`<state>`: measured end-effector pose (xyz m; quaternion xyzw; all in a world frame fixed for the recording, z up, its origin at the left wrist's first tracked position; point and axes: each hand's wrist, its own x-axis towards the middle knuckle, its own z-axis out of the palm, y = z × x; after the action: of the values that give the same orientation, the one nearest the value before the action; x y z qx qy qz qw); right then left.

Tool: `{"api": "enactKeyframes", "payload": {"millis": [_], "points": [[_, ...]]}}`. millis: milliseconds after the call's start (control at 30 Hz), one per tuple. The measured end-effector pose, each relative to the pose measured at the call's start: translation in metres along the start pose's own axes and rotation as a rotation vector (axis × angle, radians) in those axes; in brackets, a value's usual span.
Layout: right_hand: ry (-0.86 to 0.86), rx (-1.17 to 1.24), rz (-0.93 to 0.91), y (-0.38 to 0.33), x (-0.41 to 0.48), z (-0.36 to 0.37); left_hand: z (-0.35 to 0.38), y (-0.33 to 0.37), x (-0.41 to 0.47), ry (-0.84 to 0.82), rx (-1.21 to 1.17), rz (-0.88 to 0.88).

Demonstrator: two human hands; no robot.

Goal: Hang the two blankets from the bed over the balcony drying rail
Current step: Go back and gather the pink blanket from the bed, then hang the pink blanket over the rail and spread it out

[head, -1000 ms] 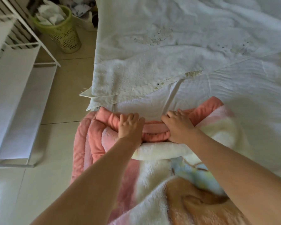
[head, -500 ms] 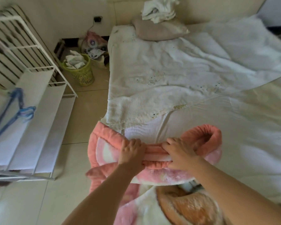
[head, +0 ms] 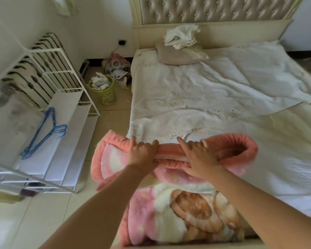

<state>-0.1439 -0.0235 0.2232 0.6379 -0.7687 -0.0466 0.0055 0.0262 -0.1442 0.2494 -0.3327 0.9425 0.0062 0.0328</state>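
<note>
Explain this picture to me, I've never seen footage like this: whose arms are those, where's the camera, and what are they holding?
There is no machine here. The arms belong to a person wearing a wide-angle camera on their head, so you look forward and down as they do. The left hand and right hand both grip the folded edge of a thick pink blanket at the near edge of the bed. On the bed lie a white cover, a pillow and crumpled white cloth on it. Left of the bed stand a green basket and a white rack with blue hangers.
</note>
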Motion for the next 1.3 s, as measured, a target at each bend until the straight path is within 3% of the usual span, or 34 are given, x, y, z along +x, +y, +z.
{"api": "enactKeyframes", "payload": {"millis": [267,533,633,833,1000,1300], "points": [[0.019,-0.050,0.048,-0.019,-0.005,-0.046,-0.058,-0.022,-0.032,0.048,0.026,-0.146],[0.272,-0.032,-0.252,-0.054,0.036,-0.143,-0.118,-0.076,-0.080,0.237,0.070,-0.309],[0.484,-0.059,-0.383,-0.083,0.050,-0.194,-0.148,-0.101,-0.111,0.298,0.122,-0.400],[0.723,-0.010,-0.576,-0.153,0.078,-0.283,-0.220,-0.148,-0.177,0.418,0.199,-0.568],[0.793,0.048,-0.692,-0.225,0.090,-0.345,-0.270,-0.192,-0.238,0.518,0.265,-0.703],[0.903,0.100,-0.745,-0.346,0.104,-0.447,-0.349,-0.284,-0.321,0.694,0.422,-0.835]]}}
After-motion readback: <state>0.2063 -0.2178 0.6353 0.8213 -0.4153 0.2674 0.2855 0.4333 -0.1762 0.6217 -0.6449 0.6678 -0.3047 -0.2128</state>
